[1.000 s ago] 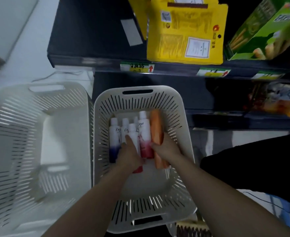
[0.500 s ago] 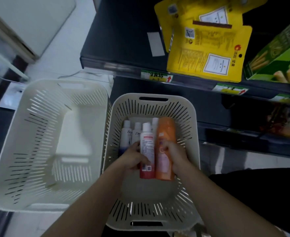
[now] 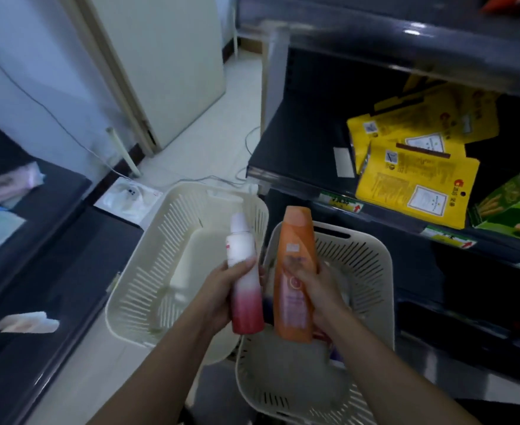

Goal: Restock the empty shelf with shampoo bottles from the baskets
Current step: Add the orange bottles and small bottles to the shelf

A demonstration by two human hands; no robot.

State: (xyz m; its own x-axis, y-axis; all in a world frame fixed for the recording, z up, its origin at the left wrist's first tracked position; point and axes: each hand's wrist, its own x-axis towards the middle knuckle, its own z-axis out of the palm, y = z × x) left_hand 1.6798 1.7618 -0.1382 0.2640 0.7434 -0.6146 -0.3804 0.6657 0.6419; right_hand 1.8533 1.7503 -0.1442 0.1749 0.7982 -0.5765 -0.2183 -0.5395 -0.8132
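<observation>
Over baskets [image 3: 375,253] — left hand [image 3: 220,291]: pink bottle [image 3: 248,302]; right hand [image 3: 318,289]: orange bottle [image 3: 296,240]; caps up.

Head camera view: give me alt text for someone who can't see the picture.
The left hand grips a white-and-red bottle and the right hand grips an orange bottle, both held over a white slotted basket, with a second basket to its left. At right, a dark shelf holds yellow packets.
</observation>
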